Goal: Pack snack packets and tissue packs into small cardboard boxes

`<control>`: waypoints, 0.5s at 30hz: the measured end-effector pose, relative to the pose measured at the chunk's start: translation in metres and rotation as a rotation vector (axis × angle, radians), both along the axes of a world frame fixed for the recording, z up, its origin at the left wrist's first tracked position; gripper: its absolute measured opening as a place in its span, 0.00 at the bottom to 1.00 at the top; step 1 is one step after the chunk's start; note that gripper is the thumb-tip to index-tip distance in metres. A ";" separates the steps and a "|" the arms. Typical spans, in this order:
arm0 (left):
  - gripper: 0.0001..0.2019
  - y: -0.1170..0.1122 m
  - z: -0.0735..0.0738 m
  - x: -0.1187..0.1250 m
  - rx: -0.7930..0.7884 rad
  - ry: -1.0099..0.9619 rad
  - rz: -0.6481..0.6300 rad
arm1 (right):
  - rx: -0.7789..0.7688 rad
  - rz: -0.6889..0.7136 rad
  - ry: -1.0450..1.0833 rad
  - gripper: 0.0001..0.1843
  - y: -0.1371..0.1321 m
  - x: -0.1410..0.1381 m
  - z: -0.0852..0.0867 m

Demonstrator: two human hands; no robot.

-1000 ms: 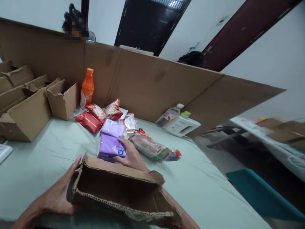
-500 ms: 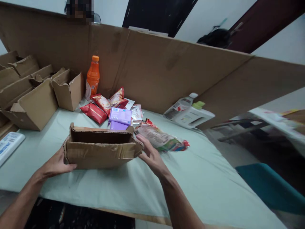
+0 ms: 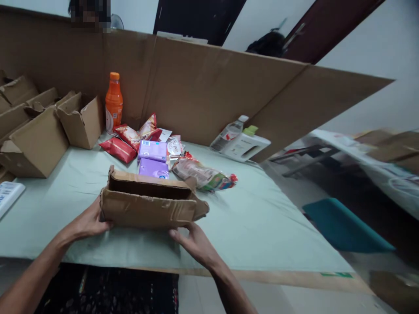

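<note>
An open-topped cardboard box [image 3: 147,211] with torn, ragged edges is between my hands, above the cloth-covered table. My left hand [image 3: 90,220] grips its left end, thumb at the lower front and the other fingers hidden behind. At the lower right front, my right hand [image 3: 193,240] holds it from below, with some fingers out of sight under the box. Just beyond it lie two purple packs [image 3: 152,151], red snack packets [image 3: 118,149] and a clear plastic bag [image 3: 203,173] with red ends.
Several cardboard boxes [image 3: 42,139] stand at the left, beside an orange drink bottle [image 3: 114,104]. A white jug [image 3: 245,146] and a clear bottle [image 3: 229,133] lean near the cardboard wall [image 3: 196,87]. A white-and-blue package [image 3: 9,196] lies at the left edge.
The box has shifted slightly right relative to the table and its right end tilts downward. My right hand has slid from its right end to beneath its lower front. The view has turned right.
</note>
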State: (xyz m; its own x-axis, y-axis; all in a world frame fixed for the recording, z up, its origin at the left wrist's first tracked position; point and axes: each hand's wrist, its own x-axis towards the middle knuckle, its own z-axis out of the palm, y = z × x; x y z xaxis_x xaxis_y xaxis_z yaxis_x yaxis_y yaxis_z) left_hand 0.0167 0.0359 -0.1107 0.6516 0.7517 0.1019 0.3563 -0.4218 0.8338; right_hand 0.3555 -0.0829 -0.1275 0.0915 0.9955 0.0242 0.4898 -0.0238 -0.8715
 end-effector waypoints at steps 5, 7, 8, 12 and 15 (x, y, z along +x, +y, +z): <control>0.51 -0.009 0.021 -0.035 0.003 0.020 0.049 | 0.360 -0.207 -0.054 0.20 -0.019 0.025 0.035; 0.51 -0.015 0.037 -0.037 -0.008 -0.041 0.082 | 0.530 -0.224 -0.112 0.12 -0.018 0.031 0.066; 0.51 -0.017 0.046 -0.033 -0.016 -0.089 0.101 | 0.593 -0.192 -0.160 0.10 -0.013 0.032 0.083; 0.45 -0.018 0.072 0.002 -0.067 -0.190 0.207 | 0.526 0.168 -0.458 0.17 0.037 0.025 0.134; 0.44 -0.014 0.076 0.022 -0.085 -0.152 0.265 | 0.255 0.423 -0.688 0.22 0.083 0.014 0.148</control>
